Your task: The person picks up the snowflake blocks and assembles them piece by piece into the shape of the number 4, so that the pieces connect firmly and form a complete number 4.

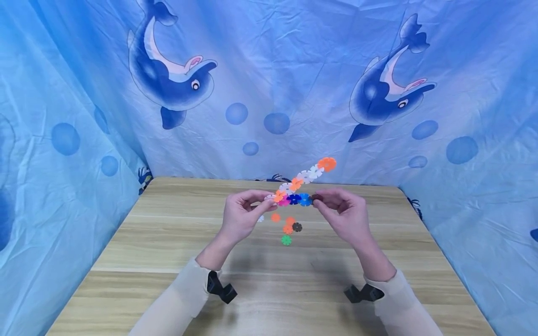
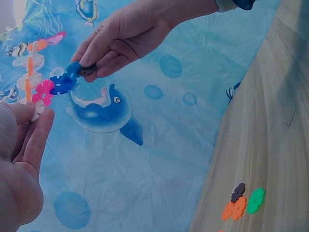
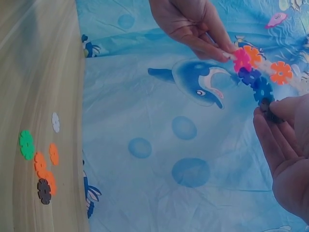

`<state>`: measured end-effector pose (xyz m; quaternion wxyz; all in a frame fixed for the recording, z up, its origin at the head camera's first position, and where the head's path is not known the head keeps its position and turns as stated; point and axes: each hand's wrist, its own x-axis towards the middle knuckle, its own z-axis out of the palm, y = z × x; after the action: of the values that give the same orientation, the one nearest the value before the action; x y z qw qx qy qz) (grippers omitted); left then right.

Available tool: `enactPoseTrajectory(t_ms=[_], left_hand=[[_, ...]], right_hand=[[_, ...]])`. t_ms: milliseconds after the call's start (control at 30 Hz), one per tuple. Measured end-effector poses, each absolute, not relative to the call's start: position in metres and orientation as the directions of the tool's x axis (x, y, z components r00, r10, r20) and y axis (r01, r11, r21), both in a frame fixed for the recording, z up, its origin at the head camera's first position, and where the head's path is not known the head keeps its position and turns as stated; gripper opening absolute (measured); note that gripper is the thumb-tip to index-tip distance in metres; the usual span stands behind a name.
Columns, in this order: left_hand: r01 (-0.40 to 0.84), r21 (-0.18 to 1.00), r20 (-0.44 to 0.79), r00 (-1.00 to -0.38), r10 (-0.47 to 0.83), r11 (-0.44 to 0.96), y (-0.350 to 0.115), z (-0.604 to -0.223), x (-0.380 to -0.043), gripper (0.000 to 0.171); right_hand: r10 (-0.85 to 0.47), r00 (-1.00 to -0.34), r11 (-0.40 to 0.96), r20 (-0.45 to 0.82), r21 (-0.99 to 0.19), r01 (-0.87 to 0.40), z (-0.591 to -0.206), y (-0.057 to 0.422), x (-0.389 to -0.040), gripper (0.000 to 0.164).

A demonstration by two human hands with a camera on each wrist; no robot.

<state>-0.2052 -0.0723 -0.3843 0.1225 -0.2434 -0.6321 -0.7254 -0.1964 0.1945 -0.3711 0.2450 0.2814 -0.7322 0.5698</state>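
Both hands hold up a joined piece of notched plastic snowflake discs above the table. My left hand (image 1: 240, 215) pinches a white disc (image 2: 37, 110) at its left end. My right hand (image 1: 348, 217) pinches a dark brown disc (image 3: 268, 110) at the other end. Between the hands run a pink disc (image 2: 43, 93), a dark blue disc (image 1: 293, 199) and a lighter blue disc (image 1: 305, 199). From the left end a branch of white and orange discs slants up and away, ending in an orange disc (image 1: 327, 164).
Loose discs lie on the wooden table (image 1: 168, 242) beyond the forearms: a green disc (image 1: 286, 240), a dark disc (image 1: 297, 227), several orange discs (image 3: 54, 153) and a white disc (image 3: 55, 122). A blue dolphin-print curtain (image 1: 260, 60) surrounds the table's back and sides.
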Motion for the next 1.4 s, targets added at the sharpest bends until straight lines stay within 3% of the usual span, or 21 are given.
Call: enactPoseTrajectory(t_ms=[367, 567, 967, 1400], left_hand=[[0.507, 0.839, 0.533, -0.840, 0.106, -0.197, -0.075, -0.381, -0.206, 0.017], [0.509, 0.838, 0.534, -0.839, 0.105, -0.197, -0.077, -0.379, -0.207, 0.017], [0.522, 0.827, 0.549, -0.830, 0.099, -0.208, -0.078, -0.378, -0.208, 0.018], [0.518, 0.829, 0.543, -0.835, 0.084, -0.211, -0.082, -0.382, -0.207, 0.019]], right_hand=[[-0.208, -0.771, 0.312, 0.602, -0.706, -0.635, -0.383, 0.202, -0.207, 0.027], [-0.237, -0.825, 0.474, 0.514, -0.680, -0.560, -0.394, 0.204, -0.220, 0.019], [-0.335, -0.888, 0.585, 0.315, -0.670, -0.458, -0.421, 0.195, -0.240, 0.018], [-0.471, -0.857, 0.601, 0.209, -0.636, -0.485, -0.460, 0.175, -0.258, 0.021]])
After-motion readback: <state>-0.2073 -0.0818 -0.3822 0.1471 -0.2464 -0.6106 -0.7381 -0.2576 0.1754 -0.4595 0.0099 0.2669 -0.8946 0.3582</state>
